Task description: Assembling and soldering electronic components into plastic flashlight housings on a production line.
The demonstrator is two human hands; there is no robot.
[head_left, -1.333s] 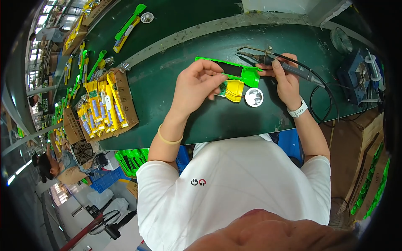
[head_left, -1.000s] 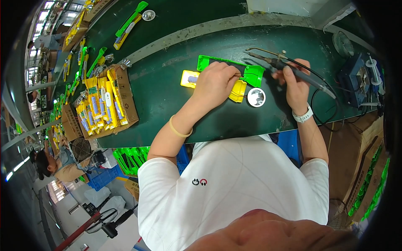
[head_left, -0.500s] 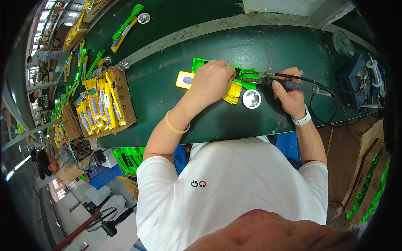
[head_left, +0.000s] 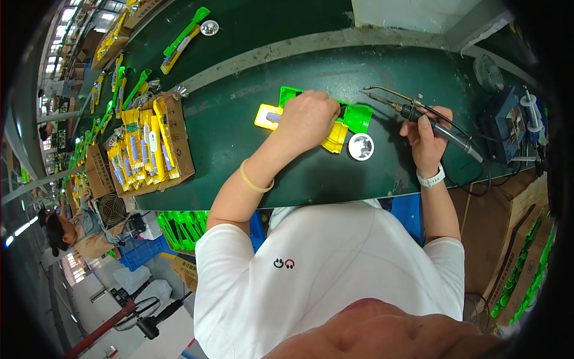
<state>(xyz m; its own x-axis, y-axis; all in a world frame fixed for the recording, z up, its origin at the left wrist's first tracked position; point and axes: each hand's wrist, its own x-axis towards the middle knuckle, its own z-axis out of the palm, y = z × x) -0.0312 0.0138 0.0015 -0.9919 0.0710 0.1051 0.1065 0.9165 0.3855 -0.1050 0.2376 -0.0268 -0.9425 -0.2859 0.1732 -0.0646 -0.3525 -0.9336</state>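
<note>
In my right hand (head_left: 426,142) is a soldering iron (head_left: 435,124) with a thin metal wire-feed tube along its top; its tip points left, raised away from the parts. My left hand (head_left: 309,119) is closed over a green plastic flashlight housing (head_left: 359,118) and a yellow housing piece (head_left: 267,116) with a lilac part on it. What its fingers pinch is hidden behind the hand. Close to the yellow piece's right end lies a round silver reflector (head_left: 361,146), face up on the green table.
On the left stands a cardboard box (head_left: 184,143) full of yellow assemblies. A blue soldering station (head_left: 501,122) and a solder spool (head_left: 530,110) are at the right. Further off lie another green-and-yellow set (head_left: 185,39) and a reflector (head_left: 209,27). A person (head_left: 81,230) sits at the far left.
My right hand has drawn the soldering iron rightward, away from the housings, and its tip now shows in the open. My left hand stays over the parts.
</note>
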